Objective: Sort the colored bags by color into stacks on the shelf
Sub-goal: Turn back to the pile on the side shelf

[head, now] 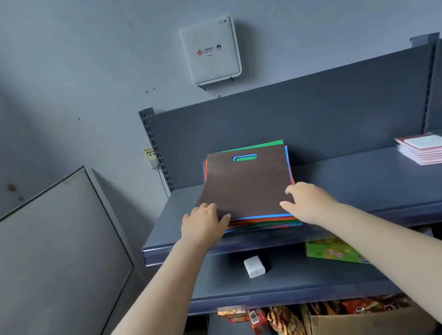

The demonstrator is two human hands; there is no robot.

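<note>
Both hands are up on the top shelf (359, 190), one at each near corner of a single mixed stack of bags (261, 220); the left hand (203, 222) sits at the near left corner with fingers curled over the edge, seemingly gripping the brown bag (246, 185) on top; the right hand (308, 202) rests at the near right corner, fingers bent down onto that same bag, though whether it pinches or only presses cannot be told. The hands are well apart, the width of the bag between them.

Under the brown one, blue, orange, red and green edges fan out; green also peeks out at the back and through the handle slot. So the sorting looks barely begun, by the look of it; no separate colour stacks show anywhere on the shelf, and the whole pile is left to split. Off to the right lies a stack of pink booklets (430, 149), well apart; on the shelf below, a white charger (254, 266) and a green box (334, 252).
</note>
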